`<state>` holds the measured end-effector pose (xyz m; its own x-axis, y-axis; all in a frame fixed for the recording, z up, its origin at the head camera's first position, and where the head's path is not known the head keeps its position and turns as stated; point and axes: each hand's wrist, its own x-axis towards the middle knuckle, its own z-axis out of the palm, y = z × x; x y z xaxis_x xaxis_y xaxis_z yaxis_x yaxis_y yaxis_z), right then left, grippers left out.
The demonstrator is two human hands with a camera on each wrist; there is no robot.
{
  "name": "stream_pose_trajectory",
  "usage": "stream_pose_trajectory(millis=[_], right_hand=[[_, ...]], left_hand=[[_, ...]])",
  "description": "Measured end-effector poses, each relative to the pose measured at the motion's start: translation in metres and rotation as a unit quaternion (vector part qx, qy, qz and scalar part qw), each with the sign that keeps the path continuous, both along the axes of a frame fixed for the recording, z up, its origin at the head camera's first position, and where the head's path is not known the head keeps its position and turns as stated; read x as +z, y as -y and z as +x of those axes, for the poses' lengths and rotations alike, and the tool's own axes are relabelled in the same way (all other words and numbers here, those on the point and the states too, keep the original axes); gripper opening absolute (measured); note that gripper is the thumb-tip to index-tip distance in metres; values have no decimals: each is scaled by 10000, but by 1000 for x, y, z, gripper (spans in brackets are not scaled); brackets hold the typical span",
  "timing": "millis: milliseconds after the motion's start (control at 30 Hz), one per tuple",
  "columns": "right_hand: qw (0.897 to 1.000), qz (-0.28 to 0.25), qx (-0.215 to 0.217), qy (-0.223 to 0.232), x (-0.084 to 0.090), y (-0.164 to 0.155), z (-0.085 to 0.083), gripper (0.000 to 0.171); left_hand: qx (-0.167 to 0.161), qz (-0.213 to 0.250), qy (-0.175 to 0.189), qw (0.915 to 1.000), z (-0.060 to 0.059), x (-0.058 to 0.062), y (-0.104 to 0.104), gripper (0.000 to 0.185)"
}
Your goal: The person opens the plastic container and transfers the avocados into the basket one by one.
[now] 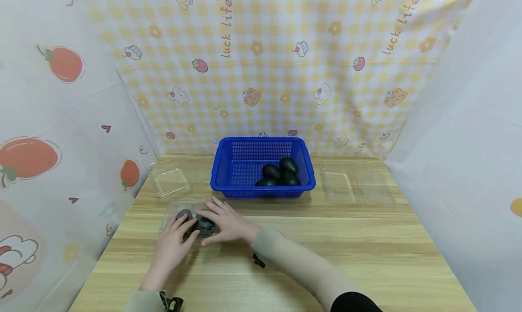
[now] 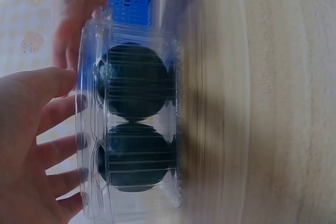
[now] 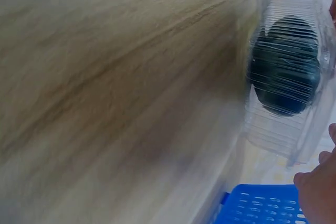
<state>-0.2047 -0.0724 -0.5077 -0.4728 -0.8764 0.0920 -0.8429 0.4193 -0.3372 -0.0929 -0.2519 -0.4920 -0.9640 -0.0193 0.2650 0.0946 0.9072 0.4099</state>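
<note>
- Clock read from the middle of the blue basket (image 1: 263, 193), head view.
- At 8 o'clock on the desk (image 1: 367, 253), a see-through box (image 2: 107, 203), in from the left edge and near the basket's front left corner.
- From 3 to 6 o'clock, a broad stretch of wood grain, crossed by the right sleeve (image 1: 293, 257) around 5 o'clock.
- At 12 o'clock, close behind the basket, a hanging cloth (image 1: 285, 76) along the back edge of the desk.
- At 9 o'clock, a left tray (image 1: 171, 181) near the left edge; at 3 o'clock, a right tray (image 1: 340, 187), both see-through.
- Left hand (image 1: 170, 247) spread over the box, fingertips at the lid's rim.
- Right hand (image 1: 230, 222) spread at the box's 3 o'clock side, thumb apart from fingers; cannot tell how firmly touching.
- Inside the box, two rounded dark fruits (image 2: 134, 80), side by side behind ribbed plastic; cannot tell whether latched.
- More fruits (image 1: 289, 166) bunched toward the basket's 4 o'clock side.
</note>
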Motion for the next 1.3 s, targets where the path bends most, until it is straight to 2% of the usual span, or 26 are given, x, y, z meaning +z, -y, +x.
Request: stream_pose_trajectory(millis=[167,267,333,433,567,667,733,933,1300], right_hand=[[10000,-45,-75,9,-5,8,1,89],[9999,-30,-136,-65,-8,11,1,88],[9998,10,-178,-121,-9,12,1,87],[9995,75,-212,-202,-11,13,1,85],[9993,155,-204,-275,-12,14,2,83],[9992,145,-213,-317,-14,14,2,82],[9992,125,-221,-296,-14,14,2,81],[9992,81,-268,-299,-16,11,1,80],[9993,-155,-270,-205,-20,-1,0,75]], left_hand=[[-29,196,-727,9972,-2,0,8,41],[-39,168,-836,9963,-4,0,17,55],[-61,159,-642,9978,-7,0,24,66],[-200,156,-26,9997,-10,0,34,80],[-432,271,789,9956,-12,-2,45,92],[-505,355,1079,9922,-14,-5,49,94],[-520,403,1149,9912,-15,-5,50,94],[-593,412,1028,9921,-19,-8,50,92],[-498,345,888,9942,-19,-11,35,93]])
